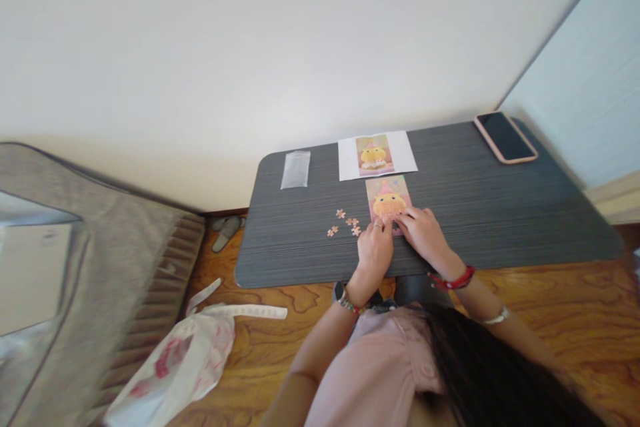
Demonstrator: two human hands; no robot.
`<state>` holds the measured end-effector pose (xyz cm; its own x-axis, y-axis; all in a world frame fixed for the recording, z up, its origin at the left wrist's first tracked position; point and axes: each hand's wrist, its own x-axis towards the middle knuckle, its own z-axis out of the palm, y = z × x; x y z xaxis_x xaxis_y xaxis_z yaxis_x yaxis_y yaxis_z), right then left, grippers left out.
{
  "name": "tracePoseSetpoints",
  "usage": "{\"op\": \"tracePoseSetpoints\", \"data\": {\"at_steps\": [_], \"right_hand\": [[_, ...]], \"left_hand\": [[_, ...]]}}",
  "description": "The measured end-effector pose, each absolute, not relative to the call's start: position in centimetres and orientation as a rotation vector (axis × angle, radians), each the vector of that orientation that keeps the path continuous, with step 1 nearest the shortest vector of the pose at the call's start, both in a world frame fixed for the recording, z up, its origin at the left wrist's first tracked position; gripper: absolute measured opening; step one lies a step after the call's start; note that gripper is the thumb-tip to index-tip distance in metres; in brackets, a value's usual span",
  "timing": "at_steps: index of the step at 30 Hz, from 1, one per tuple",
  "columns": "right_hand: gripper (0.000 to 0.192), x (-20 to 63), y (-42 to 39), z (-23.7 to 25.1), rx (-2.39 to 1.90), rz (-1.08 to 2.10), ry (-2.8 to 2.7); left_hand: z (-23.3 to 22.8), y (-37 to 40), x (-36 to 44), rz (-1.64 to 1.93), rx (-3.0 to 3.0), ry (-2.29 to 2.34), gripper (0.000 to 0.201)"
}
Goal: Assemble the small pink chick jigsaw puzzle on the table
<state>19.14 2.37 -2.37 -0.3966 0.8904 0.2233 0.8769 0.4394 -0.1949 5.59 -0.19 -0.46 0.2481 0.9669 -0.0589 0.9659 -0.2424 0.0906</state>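
Four loose pieces lie just beside our left hand, on its outer side, while both it and our right hand press fingertips on the puzzle, grasping nothing we can make out.

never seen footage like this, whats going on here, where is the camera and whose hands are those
The camera sits on a person's head, looking forward and down, so the two bare hands are the wearer's own. Both rest on a small pink jigsaw puzzle with a yellow figure on a dark grey wood-grain table. The left hand and right hand press its lower edge; whether either pinches a piece is unclear. Four loose pink puzzle pieces lie left. Behind: a white reference sheet, a clear plastic bag, a pink-cased phone.
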Motion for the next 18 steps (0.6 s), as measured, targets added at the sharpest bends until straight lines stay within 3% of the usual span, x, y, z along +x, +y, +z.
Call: {"op": "tracePoseSetpoints", "data": {"at_steps": [7, 18], "right_hand": [[0.024, 19.9, 2.6, -2.3, -1.511, 0.133, -2.341], [0.034, 23.0, 4.1, -2.6, -1.493, 0.253, -2.327]], "left_hand": [[0.0, 0.0, 5.6, -0.020, 2.392, 1.848, 0.033], [0.0, 1.4, 2.8, 0.373, 2.245, 1.926, 0.038]]}}
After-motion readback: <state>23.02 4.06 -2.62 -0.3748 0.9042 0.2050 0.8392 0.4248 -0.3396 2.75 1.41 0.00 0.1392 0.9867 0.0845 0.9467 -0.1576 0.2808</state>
